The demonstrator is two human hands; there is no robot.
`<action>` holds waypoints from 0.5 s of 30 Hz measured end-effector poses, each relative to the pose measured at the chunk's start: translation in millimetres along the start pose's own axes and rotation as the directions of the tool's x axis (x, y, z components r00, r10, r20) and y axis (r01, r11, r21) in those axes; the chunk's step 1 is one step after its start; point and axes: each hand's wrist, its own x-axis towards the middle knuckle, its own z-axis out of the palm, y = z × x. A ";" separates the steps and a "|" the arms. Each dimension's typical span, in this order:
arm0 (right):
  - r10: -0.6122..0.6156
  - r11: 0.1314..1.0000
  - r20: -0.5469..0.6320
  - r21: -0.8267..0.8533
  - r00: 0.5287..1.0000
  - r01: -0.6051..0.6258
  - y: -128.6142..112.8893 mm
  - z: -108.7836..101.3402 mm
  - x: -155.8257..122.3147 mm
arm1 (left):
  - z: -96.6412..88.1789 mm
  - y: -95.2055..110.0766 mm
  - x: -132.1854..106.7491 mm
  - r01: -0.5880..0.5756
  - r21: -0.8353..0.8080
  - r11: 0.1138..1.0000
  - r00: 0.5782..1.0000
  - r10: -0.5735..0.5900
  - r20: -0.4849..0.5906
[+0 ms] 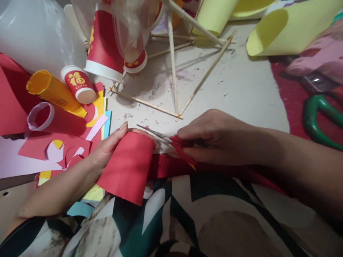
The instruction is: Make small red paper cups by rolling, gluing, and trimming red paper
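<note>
My left hand (108, 144) is closed around a curved sheet of red paper (128, 166), which hangs over my lap with its lower edge loose. Most of the left fingers are behind the paper. In my right hand (211, 137) is a pair of scissors (180, 145) with red handles. Their narrow blades point left and reach over the paper's upper edge, slightly parted. Whether the blades touch the paper I cannot tell.
Paper cups (79, 84), an orange paper tube (55, 91), a red tube (57, 119) and paper scraps lie left. A wooden stick frame (146, 103) stands ahead. Rolled yellow paper (292, 32) is at the back right, green-handled scissors (311, 117) at the right edge.
</note>
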 end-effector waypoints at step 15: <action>0.114 0.993 0.078 -0.018 0.990 -0.113 -3.7 3.2 2.0 | -1.5 -7.9 4.6 -0.044 0.092 0.995 0.995 0.035 0.098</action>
